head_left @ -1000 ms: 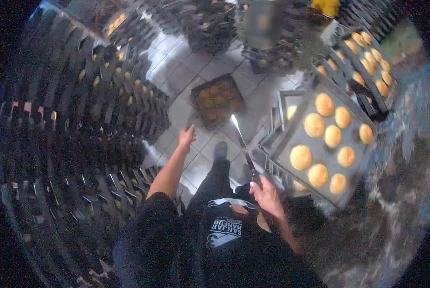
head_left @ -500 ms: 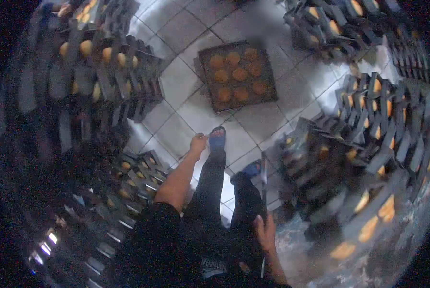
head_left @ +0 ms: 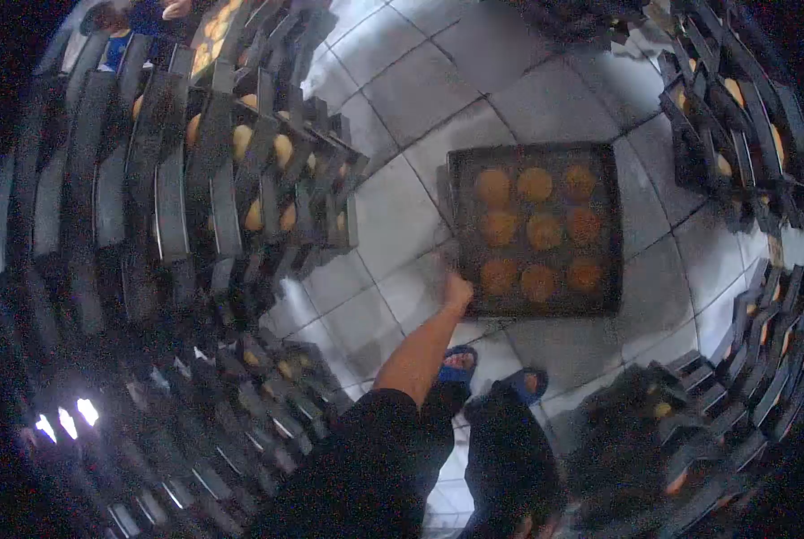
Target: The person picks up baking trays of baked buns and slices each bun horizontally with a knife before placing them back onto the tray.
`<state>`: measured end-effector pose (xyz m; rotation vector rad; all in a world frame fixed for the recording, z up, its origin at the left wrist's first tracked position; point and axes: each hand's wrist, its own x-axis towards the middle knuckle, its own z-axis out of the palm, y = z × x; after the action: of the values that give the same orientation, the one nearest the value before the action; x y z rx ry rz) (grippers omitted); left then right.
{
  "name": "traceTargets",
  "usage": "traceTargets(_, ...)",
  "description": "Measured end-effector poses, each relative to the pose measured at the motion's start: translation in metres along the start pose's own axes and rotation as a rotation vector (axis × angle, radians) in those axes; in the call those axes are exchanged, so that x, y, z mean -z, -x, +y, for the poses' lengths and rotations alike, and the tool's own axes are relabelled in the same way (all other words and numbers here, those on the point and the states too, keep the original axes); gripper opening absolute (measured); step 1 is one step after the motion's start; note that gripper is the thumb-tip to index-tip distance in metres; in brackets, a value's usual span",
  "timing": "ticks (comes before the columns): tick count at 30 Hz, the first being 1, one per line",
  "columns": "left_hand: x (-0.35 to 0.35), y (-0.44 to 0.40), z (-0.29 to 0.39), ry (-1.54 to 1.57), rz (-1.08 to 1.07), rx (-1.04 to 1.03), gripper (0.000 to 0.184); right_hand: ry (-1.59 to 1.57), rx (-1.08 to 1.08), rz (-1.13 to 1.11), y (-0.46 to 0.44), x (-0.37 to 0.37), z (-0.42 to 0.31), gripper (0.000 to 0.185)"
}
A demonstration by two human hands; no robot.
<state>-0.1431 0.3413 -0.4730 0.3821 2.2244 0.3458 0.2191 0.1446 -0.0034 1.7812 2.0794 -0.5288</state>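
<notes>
A dark square baking tray point(head_left: 456, 207) lies on the tiled floor ahead of my feet, with several round brown buns point(head_left: 543, 231) in rows. My left hand point(head_left: 456, 292) is by the tray's near left corner; whether it touches the rim I cannot make out. Its fingers are smeared, and nothing can be seen in them. Low in the view, my right hand point(head_left: 532, 526) shows only as a dim part beside my dark trouser leg, its fingers unclear.
Stacks of dark trays with pale buns point(head_left: 164, 198) rise on the left. More stacked trays point(head_left: 734, 117) stand on the right, and others point(head_left: 671, 422) at the lower right. Another person point(head_left: 137, 27) is at the upper left. My blue sandals point(head_left: 456, 364) are just before the tray.
My view has shifted, and the tray now appears larger, closer and further right. My left hand has reached forward to the tray's corner. My right hand has dropped mostly out of view.
</notes>
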Motion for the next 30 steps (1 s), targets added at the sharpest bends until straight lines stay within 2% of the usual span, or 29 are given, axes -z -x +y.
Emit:
traceTargets(1,0.004,-0.003,0.003,0.012,0.005,-0.013,0.042,0.067,0.116,0.411,-0.013,-0.044,0.014,0.043)
traceTargets(2,0.001,0.005,0.008,-0.055,0.061,-0.116,0.041,0.139,0.228,0.818,-0.021,-0.066,0.032,0.036)
traceTargets(3,0.002,0.008,0.01,-0.107,0.005,-0.151,0.042,0.153,0.226,0.832,-0.013,-0.072,0.03,0.036)
traceTargets(5,-0.007,0.012,0.007,-0.152,-0.054,-0.192,0.042,0.024,0.211,0.659,-0.004,-0.069,0.042,0.029)
traceTargets(6,-0.018,0.007,-0.008,-0.348,-0.119,-0.197,0.043,0.026,0.211,0.665,-0.001,-0.055,0.041,0.029)
traceTargets(8,-0.006,0.036,0.014,-0.536,-0.176,-0.221,0.044,0.032,0.21,0.534,0.001,-0.008,0.03,0.03)
traceTargets(10,0.047,0.114,0.077,0.214,-0.145,-0.151,0.05,0.035,0.214,0.415,0.004,0.047,0.02,0.032)
traceTargets(12,0.079,0.153,0.104,0.327,-0.136,-0.119,0.054,0.047,0.198,0.375,0.017,0.094,0.004,0.034)
traceTargets(14,0.122,0.189,0.12,0.461,-0.123,-0.071,0.055,-0.81,-0.536,-0.079,0.03,0.133,-0.013,0.041)
traceTargets(15,0.153,0.2,0.115,0.443,-0.14,-0.077,0.054,-0.821,-0.548,-0.033,0.031,0.158,-0.015,0.041)
traceTargets(17,0.217,0.221,0.1,0.267,-0.27,-0.118,0.05,-1.045,-0.553,-0.153,0.044,0.212,-0.02,0.036)
traceTargets(18,0.251,0.264,0.115,0.696,-0.338,-0.015,0.05,-1.148,-0.448,-0.069,0.052,0.229,-0.02,0.032)
traceTargets(19,0.289,0.297,0.124,0.69,-0.393,-0.01,0.05,-1.243,-0.359,0.038,0.066,0.244,-0.021,0.028)
traceTargets(21,0.368,0.368,0.148,0.673,-0.504,-0.001,0.049,-1.226,-0.255,0.216,0.093,0.298,-0.027,0.031)
traceTargets(22,0.394,0.38,0.141,0.529,-0.405,-0.207,0.052,-1.195,-0.269,0.296,0.104,0.316,-0.031,0.033)
traceTargets(24,0.44,0.364,0.128,0.348,-0.422,-0.382,0.041,-1.235,-0.299,0.371,0.139,0.355,-0.028,0.036)
traceTargets(25,0.476,0.399,0.148,0.374,-0.403,-0.191,0.038,-1.302,-0.29,0.381,0.159,0.378,-0.035,0.038)
traceTargets(27,0.518,0.446,0.19,0.298,-0.547,-0.373,0.033,-1.141,-0.247,0.782,0.189,0.378,-0.047,0.038)
traceTargets(28,0.53,0.458,0.206,0.281,-0.658,-0.487,0.029,-1.228,-0.259,0.71,0.209,0.391,-0.047,0.037)
traceTargets(29,0.536,0.463,0.221,0.246,-0.676,-0.526,0.029,-1.422,-0.227,0.715,0.228,0.41,-0.047,0.043)
traceTargets(30,0.558,0.467,0.235,0.133,-0.626,-0.825,0.029,-1.335,-0.286,0.801,0.252,0.424,-0.076,0.043)
